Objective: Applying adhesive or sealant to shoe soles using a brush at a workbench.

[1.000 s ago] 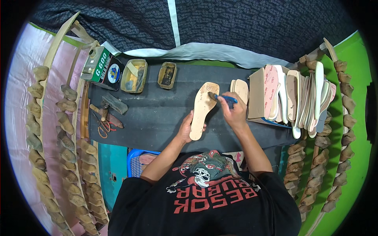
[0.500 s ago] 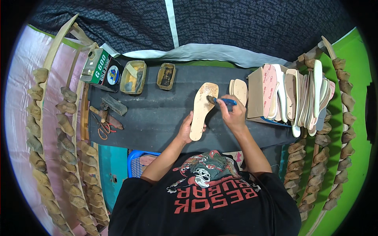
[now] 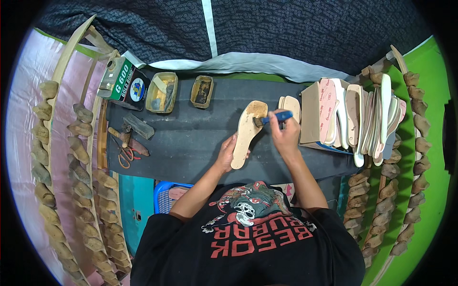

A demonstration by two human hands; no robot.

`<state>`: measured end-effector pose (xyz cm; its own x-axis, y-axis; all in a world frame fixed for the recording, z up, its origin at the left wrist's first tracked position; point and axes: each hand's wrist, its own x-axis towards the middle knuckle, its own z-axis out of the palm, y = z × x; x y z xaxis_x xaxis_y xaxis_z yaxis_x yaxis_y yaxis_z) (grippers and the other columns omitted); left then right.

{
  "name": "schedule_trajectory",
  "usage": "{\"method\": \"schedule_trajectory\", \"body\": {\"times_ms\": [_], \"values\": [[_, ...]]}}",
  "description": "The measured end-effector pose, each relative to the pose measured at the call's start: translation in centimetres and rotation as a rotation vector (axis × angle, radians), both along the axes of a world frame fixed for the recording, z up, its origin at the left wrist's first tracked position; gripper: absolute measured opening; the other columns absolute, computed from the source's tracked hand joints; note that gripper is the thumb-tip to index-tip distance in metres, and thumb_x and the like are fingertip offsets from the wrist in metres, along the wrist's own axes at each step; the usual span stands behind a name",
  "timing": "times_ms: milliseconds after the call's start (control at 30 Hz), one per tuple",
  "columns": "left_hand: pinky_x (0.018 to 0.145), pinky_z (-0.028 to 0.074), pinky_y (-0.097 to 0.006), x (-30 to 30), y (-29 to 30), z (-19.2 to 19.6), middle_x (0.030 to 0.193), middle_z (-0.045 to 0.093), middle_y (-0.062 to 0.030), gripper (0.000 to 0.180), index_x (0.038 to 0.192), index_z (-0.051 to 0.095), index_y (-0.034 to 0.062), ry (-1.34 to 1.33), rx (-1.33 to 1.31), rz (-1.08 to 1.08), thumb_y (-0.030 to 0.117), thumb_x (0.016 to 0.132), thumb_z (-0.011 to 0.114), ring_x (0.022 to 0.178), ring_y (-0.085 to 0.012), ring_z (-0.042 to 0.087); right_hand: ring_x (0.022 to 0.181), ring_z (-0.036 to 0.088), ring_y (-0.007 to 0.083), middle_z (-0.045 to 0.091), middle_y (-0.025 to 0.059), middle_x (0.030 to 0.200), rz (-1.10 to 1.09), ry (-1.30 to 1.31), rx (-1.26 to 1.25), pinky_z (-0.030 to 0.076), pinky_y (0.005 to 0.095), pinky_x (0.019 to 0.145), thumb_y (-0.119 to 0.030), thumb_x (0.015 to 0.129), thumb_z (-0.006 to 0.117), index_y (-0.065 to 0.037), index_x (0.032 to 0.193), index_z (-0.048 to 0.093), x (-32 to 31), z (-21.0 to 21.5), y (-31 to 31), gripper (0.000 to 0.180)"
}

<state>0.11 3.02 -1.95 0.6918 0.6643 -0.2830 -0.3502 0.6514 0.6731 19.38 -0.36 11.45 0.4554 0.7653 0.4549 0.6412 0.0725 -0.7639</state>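
Note:
My left hand [image 3: 228, 151] is closed around the narrow heel end of a beige shoe insole [image 3: 243, 136], which it holds tilted above the dark table. Brownish wet-looking smears cover the insole's wide toe end. In my right hand [image 3: 286, 136] is a brush with a blue handle [image 3: 282, 116], gripped between thumb and fingers. Its dark bristles touch the insole near the right edge of the toe part. Just beyond my right hand lies a small stack of beige insoles [image 3: 292, 106], partly hidden by that hand.
A cardboard box [image 3: 309, 114] packed with upright insoles stands on the right. At the back left are a metal can [image 3: 121, 81] and two yellowish tubs [image 3: 162, 93] [image 3: 202, 92]. A hammer [image 3: 125, 136], scissors [image 3: 128, 156] and a grey block [image 3: 138, 126] lie left. Racks of shoe lasts [image 3: 78, 152] flank the table.
The brush has moved slightly right and toward me across the insole, and its handle now points up to the right. My right hand has turned with it. The left hand's grip is unchanged.

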Motion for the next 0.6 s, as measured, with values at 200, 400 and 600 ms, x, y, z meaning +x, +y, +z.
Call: {"method": "schedule_trajectory", "body": {"times_ms": [200,400,600], "values": [[0.068,0.061,-0.03,0.8,-0.4,0.3,0.106,0.067,-0.008,0.056,0.145,0.05,0.0052,0.082,0.144,0.013,0.048,0.108,0.042,0.08,-0.0157,0.069,0.061,0.059,0.0058,0.064,0.0018,0.069,0.051,0.536,-0.114,0.046,0.0243,0.053,-0.013,0.097,0.07,0.0,0.096,0.065,1.3,-1.2,1.3,0.014],[0.068,0.061,-0.03,1.0,-0.6,0.7,0.104,0.067,-0.0076,0.06,0.147,0.048,0.0053,0.069,0.14,0.049,0.05,0.108,0.041,0.081,-0.0151,0.07,0.061,0.058,0.0051,0.062,0.0001,0.073,-0.092,0.354,-0.042,0.049,0.022,0.054,-0.013,0.098,0.07,-0.003,0.098,0.061,1.6,-1.6,0.9,0.013],[0.069,0.062,-0.031,1.1,-0.8,0.7,0.102,0.067,-0.0081,0.06,0.148,0.045,0.0049,0.054,0.088,0.057,0.049,0.108,0.04,0.081,-0.016,0.071,0.058,0.063,0.008,0.065,0.0023,0.072,-0.058,0.348,-0.139,0.05,0.0237,0.053,-0.012,0.097,0.07,-0.002,0.096,0.059,0.1,-1.4,0.2,0.015]]}}
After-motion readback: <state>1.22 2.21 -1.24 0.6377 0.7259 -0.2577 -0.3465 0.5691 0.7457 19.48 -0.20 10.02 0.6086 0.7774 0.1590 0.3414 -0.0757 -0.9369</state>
